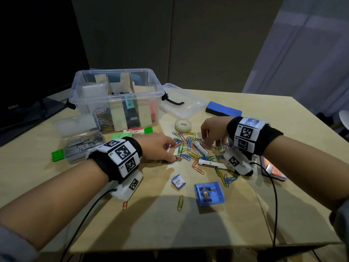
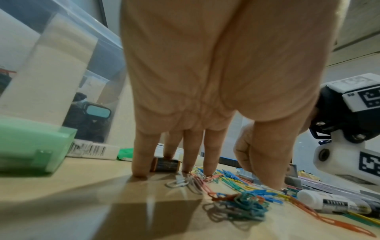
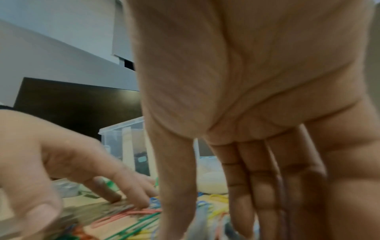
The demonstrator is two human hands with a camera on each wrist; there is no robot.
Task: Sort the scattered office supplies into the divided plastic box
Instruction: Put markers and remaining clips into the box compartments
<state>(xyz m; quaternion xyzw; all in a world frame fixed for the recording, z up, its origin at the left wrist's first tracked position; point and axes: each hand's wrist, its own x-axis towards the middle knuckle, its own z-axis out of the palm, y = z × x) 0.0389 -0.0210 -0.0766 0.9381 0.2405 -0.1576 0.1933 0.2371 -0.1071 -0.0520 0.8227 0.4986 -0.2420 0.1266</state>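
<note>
The clear divided box (image 1: pixel 117 97) stands at the back left; pens and coloured clips show through its wall. A heap of coloured paper clips (image 1: pixel 188 148) lies mid-table with a strip of staples (image 1: pixel 200 148) in it. My left hand (image 1: pixel 171 152) is spread over the heap's left edge, and its straight fingertips (image 2: pixel 207 175) press clips against the table. At the heap's right side my right hand (image 1: pixel 211 144) points straight down, thumb and fingers (image 3: pixel 242 186) apart just above the clips. I see nothing held in either hand.
Around the heap lie a tape roll (image 1: pixel 183 125), a blue eraser (image 1: pixel 223 109), a white tube (image 1: pixel 211 164), a small staple box (image 1: pixel 178 182) and a blue case (image 1: pixel 209 193). The box lid (image 1: pixel 182 101) is behind; an open staple case (image 1: pixel 83 140) sits at the left.
</note>
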